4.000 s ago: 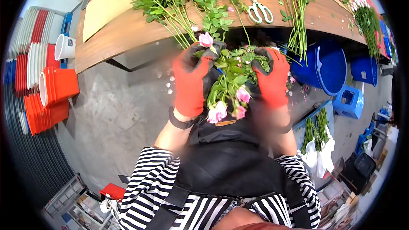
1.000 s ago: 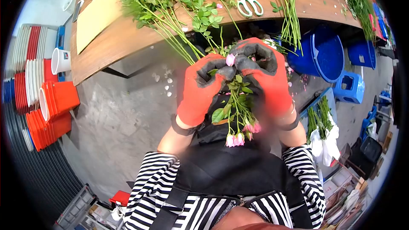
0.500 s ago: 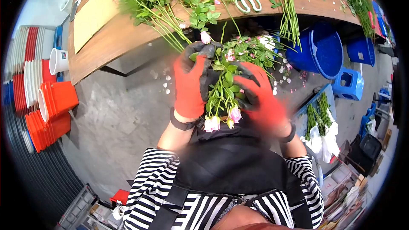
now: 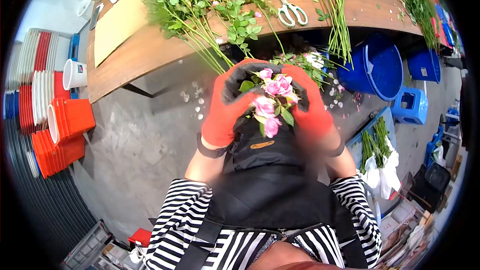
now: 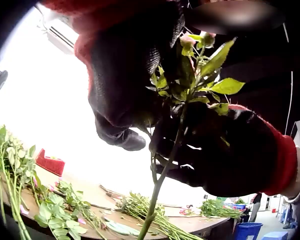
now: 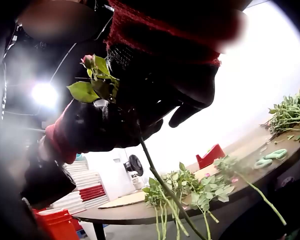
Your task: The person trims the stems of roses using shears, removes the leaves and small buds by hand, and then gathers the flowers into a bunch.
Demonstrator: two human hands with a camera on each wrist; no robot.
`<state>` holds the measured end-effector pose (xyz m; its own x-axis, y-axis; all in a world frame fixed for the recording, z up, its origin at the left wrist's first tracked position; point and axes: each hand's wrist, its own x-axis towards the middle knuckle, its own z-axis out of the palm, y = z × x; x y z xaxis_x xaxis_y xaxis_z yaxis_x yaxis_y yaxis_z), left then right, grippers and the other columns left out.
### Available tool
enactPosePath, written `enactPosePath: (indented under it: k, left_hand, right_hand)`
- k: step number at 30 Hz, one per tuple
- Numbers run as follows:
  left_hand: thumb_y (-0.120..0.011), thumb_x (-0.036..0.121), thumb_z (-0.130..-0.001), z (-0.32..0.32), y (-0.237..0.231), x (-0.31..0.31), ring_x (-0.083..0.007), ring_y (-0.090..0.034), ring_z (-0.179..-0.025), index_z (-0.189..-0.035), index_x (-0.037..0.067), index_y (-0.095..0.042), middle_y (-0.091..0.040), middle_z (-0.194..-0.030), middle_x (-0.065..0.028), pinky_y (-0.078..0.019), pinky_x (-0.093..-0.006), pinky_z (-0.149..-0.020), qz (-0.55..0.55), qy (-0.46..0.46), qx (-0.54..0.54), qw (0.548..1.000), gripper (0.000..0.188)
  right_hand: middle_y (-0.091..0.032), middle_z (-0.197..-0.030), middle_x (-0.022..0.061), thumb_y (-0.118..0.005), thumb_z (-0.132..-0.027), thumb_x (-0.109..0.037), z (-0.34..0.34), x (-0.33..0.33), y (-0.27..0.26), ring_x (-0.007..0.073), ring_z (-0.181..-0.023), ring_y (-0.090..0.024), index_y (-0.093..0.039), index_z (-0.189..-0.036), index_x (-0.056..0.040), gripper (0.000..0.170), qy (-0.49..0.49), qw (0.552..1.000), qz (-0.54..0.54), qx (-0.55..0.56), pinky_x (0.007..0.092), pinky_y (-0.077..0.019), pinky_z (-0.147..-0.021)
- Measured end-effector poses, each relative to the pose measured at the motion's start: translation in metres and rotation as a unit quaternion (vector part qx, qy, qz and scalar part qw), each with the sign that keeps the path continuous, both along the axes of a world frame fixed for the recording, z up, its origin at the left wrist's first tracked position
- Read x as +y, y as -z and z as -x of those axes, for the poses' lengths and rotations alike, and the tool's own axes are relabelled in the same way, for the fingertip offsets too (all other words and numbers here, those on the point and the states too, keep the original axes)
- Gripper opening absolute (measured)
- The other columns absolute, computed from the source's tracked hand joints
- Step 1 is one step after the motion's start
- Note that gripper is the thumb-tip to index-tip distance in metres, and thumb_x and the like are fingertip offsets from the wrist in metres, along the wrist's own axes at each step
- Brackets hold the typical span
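Note:
A spray of pink roses point(image 4: 278, 87) with several blooms stands between my two gloved hands, its heads turned up toward the head camera. My left hand point(image 4: 231, 101), in a red and black glove, curls around it from the left. From the right, my right hand point(image 4: 309, 99) in the same kind of glove curls in at the blooms. The wrist views show the fingers of both hands meeting at the upper stem point(image 5: 162, 177), just under the leaves. Below them the green stem point(image 6: 157, 175) runs down bare. In the head view the blooms hide most fingertips.
On the wooden table point(image 4: 120, 72) ahead lie leafy rose stems point(image 4: 180, 12), scissors point(image 4: 292, 11) and a bundle of stems point(image 4: 337, 25). Blue buckets point(image 4: 375, 70) and a blue stool point(image 4: 409, 106) stand right. Orange buckets point(image 4: 70, 120) are stacked left. Cut flowers point(image 4: 305, 65) lie beyond my hands.
Half a second ago the blooms hung down toward the apron, with my hands apart. Now they face up, and my right hand has moved up and in beside the left around the spray.

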<state>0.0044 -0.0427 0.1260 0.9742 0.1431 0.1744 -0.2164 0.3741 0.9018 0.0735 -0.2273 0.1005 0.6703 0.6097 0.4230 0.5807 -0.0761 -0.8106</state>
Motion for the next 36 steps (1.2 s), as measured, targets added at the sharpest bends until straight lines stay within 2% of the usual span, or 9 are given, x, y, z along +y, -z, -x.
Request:
enactPosePath:
  k: [5,10,13,19,20,24,30,33,36]
  left_hand:
    - [-0.07,-0.002,-0.079,0.003,0.0,0.001,-0.0171,-0.058,-0.105,-0.117,-0.001,-0.061,-0.062,-0.111,-0.008,-0.0445,-0.0306,-0.093,-0.108,-0.006,0.038,0.993,0.039]
    - [-0.066,0.007,-0.081,0.001,0.002,-0.004,-0.0149,-0.057,-0.106,-0.124,0.0,-0.056,-0.06,-0.114,-0.007,-0.0435,-0.0297,-0.094,-0.048,-0.036,0.001,0.998,0.045]
    - [-0.066,0.004,-0.079,-0.001,-0.007,-0.013,-0.0147,-0.057,-0.107,-0.12,-0.001,-0.057,-0.059,-0.115,-0.0066,-0.0439,-0.031,-0.095,-0.062,-0.052,0.062,0.995,0.042]
    - [-0.076,0.014,-0.073,0.003,0.023,-0.002,-0.0181,-0.059,-0.103,-0.114,-0.002,-0.062,-0.06,-0.117,-0.0095,-0.0459,-0.0315,-0.093,0.031,-0.019,0.069,0.997,0.046]
    - [-0.076,0.013,-0.073,0.002,0.023,-0.003,-0.0181,-0.059,-0.103,-0.114,-0.002,-0.062,-0.061,-0.117,-0.0096,-0.0458,-0.0315,-0.093,0.02,-0.018,0.076,0.997,0.046]
    - [-0.074,0.005,-0.073,-0.001,0.015,-0.003,-0.0166,-0.059,-0.104,-0.112,0.0,-0.064,-0.063,-0.114,-0.0092,-0.0452,-0.0308,-0.094,-0.071,-0.021,0.035,0.997,0.041]
    - [-0.071,0.004,-0.073,0.001,0.019,-0.009,-0.0176,-0.061,-0.096,-0.107,-0.002,-0.065,-0.065,-0.106,-0.0082,-0.0465,-0.031,-0.089,-0.157,-0.055,0.027,0.986,0.035]
    - [-0.072,0.006,-0.074,0.006,0.02,-0.019,-0.0168,-0.063,-0.092,-0.107,-0.002,-0.064,-0.066,-0.103,-0.0081,-0.0495,-0.0306,-0.085,-0.034,-0.115,0.054,0.991,0.035]
    - [-0.074,0.002,-0.078,0.004,0.002,-0.02,-0.0133,-0.06,-0.094,-0.106,0.0,-0.065,-0.067,-0.104,-0.0058,-0.0483,-0.0283,-0.085,-0.013,-0.119,0.125,0.985,0.03]
  right_hand:
    - [-0.057,-0.127,0.0153,-0.065,-0.068,0.01,0.007,-0.001,0.004,0.0354,-0.122,-0.052,-0.054,-0.128,-0.0033,0.063,0.024,0.999,-0.006,0.042,0.0427,-0.0389,-0.106]
    - [-0.057,-0.125,0.0155,-0.072,-0.073,0.002,0.012,0.002,0.013,0.0335,-0.12,-0.053,-0.053,-0.128,-0.0028,0.058,0.044,0.99,-0.048,0.127,0.0402,-0.0393,-0.105]
    - [-0.057,-0.123,0.0159,-0.072,-0.073,0.0,0.013,0.0,0.026,0.0337,-0.117,-0.054,-0.054,-0.126,-0.0034,0.056,0.034,0.984,-0.046,0.171,0.0408,-0.039,-0.104]
    - [-0.057,-0.123,0.0157,-0.074,-0.07,0.003,0.01,0.003,0.031,0.0361,-0.118,-0.054,-0.055,-0.125,-0.0045,0.059,0.036,0.997,-0.02,0.07,0.0423,-0.0396,-0.104]
    - [-0.057,-0.124,0.0158,-0.076,-0.067,0.003,0.008,0.001,0.033,0.037,-0.118,-0.053,-0.055,-0.125,-0.0043,0.062,0.016,0.994,-0.02,0.102,0.0435,-0.0404,-0.103]
    - [-0.057,-0.125,0.0153,-0.078,-0.064,0.002,0.004,-0.004,0.025,0.0371,-0.119,-0.053,-0.055,-0.126,-0.0041,0.066,0.014,1.0,-0.014,-0.019,0.045,-0.0407,-0.102]
    - [-0.058,-0.124,0.0137,-0.077,-0.063,0.005,0.003,-0.012,0.007,0.034,-0.119,-0.053,-0.056,-0.125,-0.0052,0.067,0.004,0.999,0.025,0.025,0.0436,-0.0417,-0.102]
    - [-0.059,-0.122,0.0127,-0.077,-0.063,0.003,0.001,-0.012,-0.014,0.0308,-0.116,-0.055,-0.057,-0.123,-0.0042,0.063,0.004,0.991,-0.005,0.135,0.0415,-0.0425,-0.101]
    - [-0.06,-0.119,0.0118,-0.078,-0.064,0.0,-0.009,-0.012,-0.029,0.0278,-0.112,-0.057,-0.06,-0.118,-0.0028,0.057,0.006,0.983,-0.038,0.177,0.0392,-0.0439,-0.099]
